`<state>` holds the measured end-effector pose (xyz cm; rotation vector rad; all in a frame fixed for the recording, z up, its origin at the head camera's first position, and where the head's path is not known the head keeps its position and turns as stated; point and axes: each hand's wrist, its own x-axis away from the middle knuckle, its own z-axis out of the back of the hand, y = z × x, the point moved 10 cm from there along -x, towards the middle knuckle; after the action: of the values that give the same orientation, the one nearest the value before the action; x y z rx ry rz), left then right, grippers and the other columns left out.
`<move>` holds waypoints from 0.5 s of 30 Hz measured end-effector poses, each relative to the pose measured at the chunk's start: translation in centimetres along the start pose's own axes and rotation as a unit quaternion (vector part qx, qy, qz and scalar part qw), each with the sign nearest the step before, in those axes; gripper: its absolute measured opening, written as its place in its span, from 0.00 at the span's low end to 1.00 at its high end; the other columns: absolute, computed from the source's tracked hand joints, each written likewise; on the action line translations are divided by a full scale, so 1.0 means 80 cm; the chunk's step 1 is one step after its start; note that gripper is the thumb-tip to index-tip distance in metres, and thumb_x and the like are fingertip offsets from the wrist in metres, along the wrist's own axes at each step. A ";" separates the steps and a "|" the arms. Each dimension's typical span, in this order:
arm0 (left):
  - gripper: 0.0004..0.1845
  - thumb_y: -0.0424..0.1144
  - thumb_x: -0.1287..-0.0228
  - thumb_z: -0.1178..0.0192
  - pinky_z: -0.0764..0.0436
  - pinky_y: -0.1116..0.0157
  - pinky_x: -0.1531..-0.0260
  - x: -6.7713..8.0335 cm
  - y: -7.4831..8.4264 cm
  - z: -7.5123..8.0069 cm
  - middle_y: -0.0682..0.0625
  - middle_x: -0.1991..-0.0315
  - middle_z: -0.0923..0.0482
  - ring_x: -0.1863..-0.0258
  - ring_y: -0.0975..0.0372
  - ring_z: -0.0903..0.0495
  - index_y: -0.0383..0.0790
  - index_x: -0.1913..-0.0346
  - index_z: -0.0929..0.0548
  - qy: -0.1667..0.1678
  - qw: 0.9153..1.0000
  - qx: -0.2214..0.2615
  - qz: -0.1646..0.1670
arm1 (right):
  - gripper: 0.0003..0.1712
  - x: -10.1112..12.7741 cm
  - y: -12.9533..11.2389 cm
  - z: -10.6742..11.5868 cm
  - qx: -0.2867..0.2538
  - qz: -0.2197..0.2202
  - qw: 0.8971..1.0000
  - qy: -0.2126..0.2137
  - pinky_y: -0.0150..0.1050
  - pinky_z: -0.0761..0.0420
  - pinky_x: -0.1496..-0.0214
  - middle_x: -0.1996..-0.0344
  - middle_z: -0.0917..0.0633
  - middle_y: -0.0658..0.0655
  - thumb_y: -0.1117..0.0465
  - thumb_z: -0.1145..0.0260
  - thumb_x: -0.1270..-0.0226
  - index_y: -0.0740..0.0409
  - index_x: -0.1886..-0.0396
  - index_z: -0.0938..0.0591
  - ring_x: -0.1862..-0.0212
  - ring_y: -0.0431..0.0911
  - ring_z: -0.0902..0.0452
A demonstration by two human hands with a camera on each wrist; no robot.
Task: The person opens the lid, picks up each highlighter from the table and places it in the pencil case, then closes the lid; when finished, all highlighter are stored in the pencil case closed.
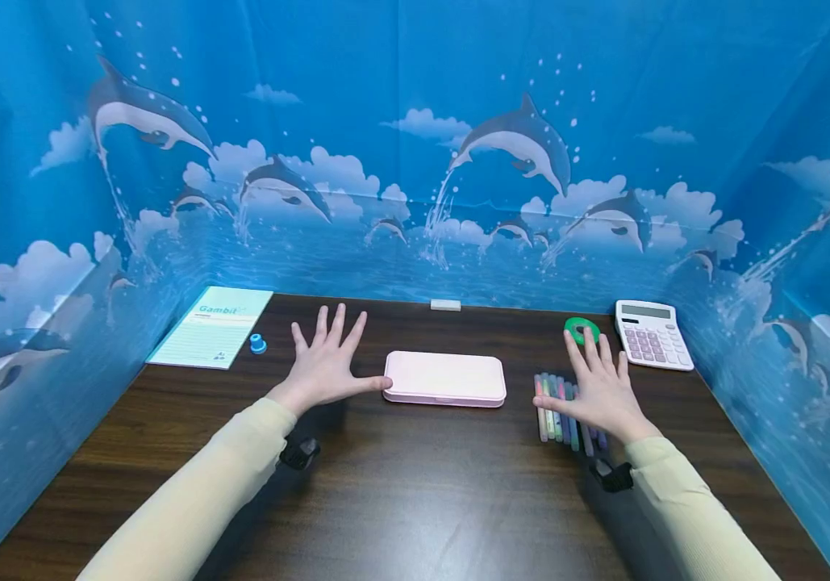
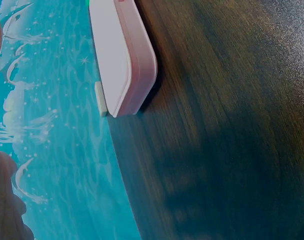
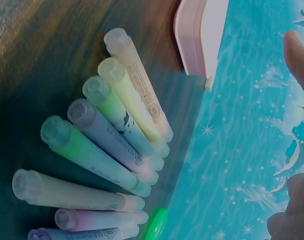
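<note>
Dark wood-grain table (image 1: 415, 500) enclosed on three sides by a blue fabric backdrop (image 1: 415, 121) printed with dolphins, clouds and splashing water; the cloth meets the tabletop along its far, left and right edges. All positions below are given relative to the pink case (image 1: 446, 378), a closed, flat, rounded-corner box lying near the middle of the table.

Left hand (image 1: 325, 363): just left of the case, palm down, fingers straight and fanned wide, thumb tip at or touching the case's left end; it grips nothing. Right hand (image 1: 598, 386): right of the case, palm down, fingers spread and straight, hovering over or resting on the row of pastel highlighters (image 1: 563, 407); contact cannot be judged. The highlighters lie side by side just right of the case, caps toward the near edge; the right wrist view shows them fanned slightly, in pink, yellow, green and violet tints.

Green tape roll (image 1: 581, 329): beyond the right hand's fingertips, right of and behind the case. White calculator (image 1: 652, 334): further right, near the right cloth wall. White eraser (image 1: 445, 305): directly behind the case, at the table's far edge. Pale green notebook (image 1: 211, 326): far left rear corner. Small blue object (image 1: 258, 344): just beside the notebook, on the side toward the case. Both forearms wear cream sleeves.
</note>
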<state>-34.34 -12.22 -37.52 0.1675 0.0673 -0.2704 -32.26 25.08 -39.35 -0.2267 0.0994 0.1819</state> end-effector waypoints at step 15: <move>0.65 0.83 0.60 0.50 0.71 0.30 0.41 0.011 0.001 0.009 0.39 0.24 0.67 0.27 0.39 0.71 0.49 0.24 0.57 0.004 1.000 -0.003 -0.007 | 0.68 0.009 -0.012 0.007 -0.001 0.012 1.000 0.002 0.70 0.68 0.34 0.26 0.61 0.68 0.24 0.38 0.53 0.54 0.23 0.57 0.27 0.67 0.71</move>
<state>-33.42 -12.48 -36.86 0.1626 0.0773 -0.2843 -31.30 24.40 -38.67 -0.2281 0.1058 0.2049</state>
